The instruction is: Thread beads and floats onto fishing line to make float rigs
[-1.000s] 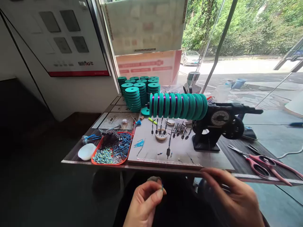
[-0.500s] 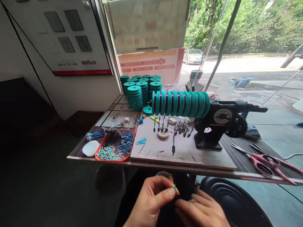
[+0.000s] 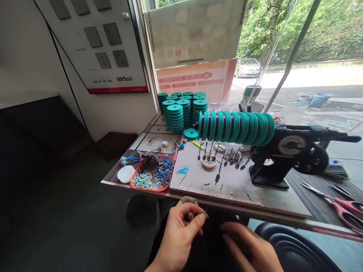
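My left hand (image 3: 181, 232) is closed in a pinch below the table's front edge. Between its thumb and forefinger sits a thin blue-green piece (image 3: 205, 212), too small for me to name. To the right, my right hand (image 3: 252, 245) is held apart from it, fingers pointing left and smeared by motion; whether they grip anything cannot be seen. On the table above the hands, a board (image 3: 193, 185) carries small blue sticks (image 3: 182, 170) and several dark, spring-like pieces with weights (image 3: 217, 177).
An orange tray (image 3: 151, 189) of small parts and a white lid (image 3: 126, 174) lie left. A hand-cranked winder (image 3: 292, 145) bears teal spools (image 3: 235, 128); more teal spools (image 3: 175, 119) are stacked behind. Pink-handled scissors (image 3: 344, 213) lie right, above a black stool (image 3: 286, 241).
My hands have moved apart, the right one away from the left. The left keeps its pinch on the small piece. The view has shifted, so the table appears further right.
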The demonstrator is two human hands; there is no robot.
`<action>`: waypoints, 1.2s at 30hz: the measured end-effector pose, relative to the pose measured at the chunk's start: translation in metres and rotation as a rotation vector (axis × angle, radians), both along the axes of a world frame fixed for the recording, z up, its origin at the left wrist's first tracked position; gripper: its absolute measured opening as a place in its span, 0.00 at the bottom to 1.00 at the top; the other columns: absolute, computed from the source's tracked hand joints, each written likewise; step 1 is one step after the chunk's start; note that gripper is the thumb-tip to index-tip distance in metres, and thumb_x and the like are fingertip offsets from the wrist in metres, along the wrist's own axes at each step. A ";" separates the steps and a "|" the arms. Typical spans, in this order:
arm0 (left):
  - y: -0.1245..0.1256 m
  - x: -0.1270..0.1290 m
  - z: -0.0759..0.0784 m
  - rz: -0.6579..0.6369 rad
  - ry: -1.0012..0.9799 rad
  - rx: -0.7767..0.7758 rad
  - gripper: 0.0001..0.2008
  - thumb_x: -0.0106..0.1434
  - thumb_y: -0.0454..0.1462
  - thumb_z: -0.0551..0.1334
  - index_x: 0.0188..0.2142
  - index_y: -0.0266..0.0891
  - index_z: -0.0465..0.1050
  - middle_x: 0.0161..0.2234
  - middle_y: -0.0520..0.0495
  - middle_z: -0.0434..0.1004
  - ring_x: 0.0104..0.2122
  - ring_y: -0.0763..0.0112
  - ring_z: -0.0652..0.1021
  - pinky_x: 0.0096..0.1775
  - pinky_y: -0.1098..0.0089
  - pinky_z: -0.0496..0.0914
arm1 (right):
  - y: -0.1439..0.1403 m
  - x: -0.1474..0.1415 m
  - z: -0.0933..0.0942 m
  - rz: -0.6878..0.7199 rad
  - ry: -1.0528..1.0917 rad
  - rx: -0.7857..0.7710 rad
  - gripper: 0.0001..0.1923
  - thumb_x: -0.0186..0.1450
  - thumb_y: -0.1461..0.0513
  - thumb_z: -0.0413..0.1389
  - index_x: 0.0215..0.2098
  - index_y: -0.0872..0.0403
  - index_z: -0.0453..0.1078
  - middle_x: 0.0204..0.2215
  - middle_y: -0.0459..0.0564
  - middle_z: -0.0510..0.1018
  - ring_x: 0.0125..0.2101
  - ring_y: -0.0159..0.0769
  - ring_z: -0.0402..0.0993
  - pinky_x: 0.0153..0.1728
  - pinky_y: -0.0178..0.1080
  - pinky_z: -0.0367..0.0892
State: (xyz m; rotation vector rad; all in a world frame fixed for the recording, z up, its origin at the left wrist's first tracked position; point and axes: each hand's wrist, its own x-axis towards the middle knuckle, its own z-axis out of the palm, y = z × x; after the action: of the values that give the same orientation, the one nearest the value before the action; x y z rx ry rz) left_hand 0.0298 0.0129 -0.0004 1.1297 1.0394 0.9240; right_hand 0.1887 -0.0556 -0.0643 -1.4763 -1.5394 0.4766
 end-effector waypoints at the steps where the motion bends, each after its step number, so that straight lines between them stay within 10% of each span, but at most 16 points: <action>1: 0.001 0.002 -0.002 0.016 0.059 0.045 0.06 0.53 0.39 0.66 0.24 0.38 0.76 0.25 0.52 0.67 0.21 0.75 0.65 0.26 0.73 0.60 | 0.005 -0.001 0.004 0.026 0.067 -0.079 0.11 0.64 0.58 0.51 0.42 0.50 0.70 0.28 0.48 0.78 0.28 0.38 0.75 0.29 0.35 0.69; 8: 0.007 0.016 -0.003 -0.050 0.296 0.211 0.05 0.53 0.33 0.63 0.22 0.38 0.77 0.28 0.48 0.69 0.30 0.68 0.70 0.31 0.72 0.61 | 0.025 -0.003 0.031 0.062 0.268 -0.252 0.22 0.63 0.56 0.49 0.54 0.51 0.65 0.27 0.46 0.74 0.30 0.38 0.71 0.40 0.40 0.66; 15: 0.009 0.009 0.009 -0.243 0.160 0.173 0.04 0.53 0.34 0.64 0.24 0.39 0.79 0.30 0.46 0.70 0.33 0.65 0.71 0.34 0.70 0.62 | 0.030 0.005 0.042 0.208 0.950 -0.497 0.16 0.58 0.55 0.58 0.44 0.48 0.73 0.31 0.47 0.75 0.34 0.38 0.70 0.39 0.39 0.63; 21: 0.002 0.012 0.008 -0.159 -0.074 0.155 0.06 0.52 0.38 0.67 0.24 0.38 0.80 0.29 0.46 0.70 0.33 0.66 0.70 0.37 0.70 0.63 | 0.041 -0.004 0.049 0.435 1.407 -0.413 0.06 0.52 0.59 0.64 0.24 0.52 0.72 0.23 0.44 0.69 0.26 0.30 0.63 0.31 0.33 0.61; 28: -0.003 0.025 -0.007 -0.050 -0.422 -0.476 0.14 0.34 0.40 0.75 0.19 0.35 0.77 0.20 0.53 0.67 0.22 0.79 0.63 0.25 0.77 0.55 | 0.034 -0.002 0.043 0.253 1.342 -0.343 0.06 0.53 0.59 0.65 0.26 0.51 0.74 0.25 0.44 0.73 0.28 0.29 0.65 0.32 0.31 0.62; 36: -0.004 0.023 -0.007 -0.105 -0.306 -0.499 0.11 0.36 0.37 0.73 0.18 0.34 0.75 0.21 0.52 0.68 0.22 0.79 0.63 0.24 0.76 0.53 | 0.025 0.000 0.025 0.059 0.757 -0.209 0.12 0.57 0.54 0.61 0.39 0.48 0.75 0.31 0.47 0.79 0.31 0.35 0.74 0.34 0.33 0.67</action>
State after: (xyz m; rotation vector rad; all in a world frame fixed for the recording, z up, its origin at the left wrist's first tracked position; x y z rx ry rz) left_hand 0.0532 0.0088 -0.0073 0.5983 0.8822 0.6749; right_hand 0.1885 -0.0307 -0.0394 -1.1902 -0.9441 1.1108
